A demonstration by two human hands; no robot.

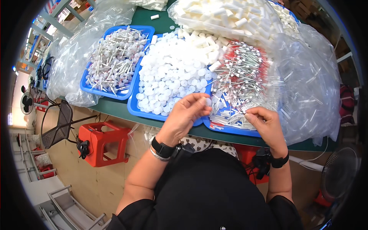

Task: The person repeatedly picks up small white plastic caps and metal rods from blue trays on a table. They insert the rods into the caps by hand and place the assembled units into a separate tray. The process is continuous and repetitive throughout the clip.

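My left hand (186, 115) is closed in a pinch over the front edge of the middle blue tray (135, 107). A small translucent white round cap (208, 102) shows at its fingertips. That tray is heaped with similar round caps (165, 82). My right hand (268, 124) is pinched shut above the right blue tray (251, 133); whatever its fingertips hold is too small to name. Thin wired parts with white ends and red leads (243, 63) are piled in the right tray. Slim white and clear pieces (228, 117) lie at its near side.
At the left, another blue tray (85, 86) holds stemmed pieces with round caps. White foam-like cylinders (237, 15) fill a clear bag behind. Large plastic bags (306, 84) lie at the right. Beyond the green table edge (115, 105) stand a red stool (103, 143) and a fan (341, 172).
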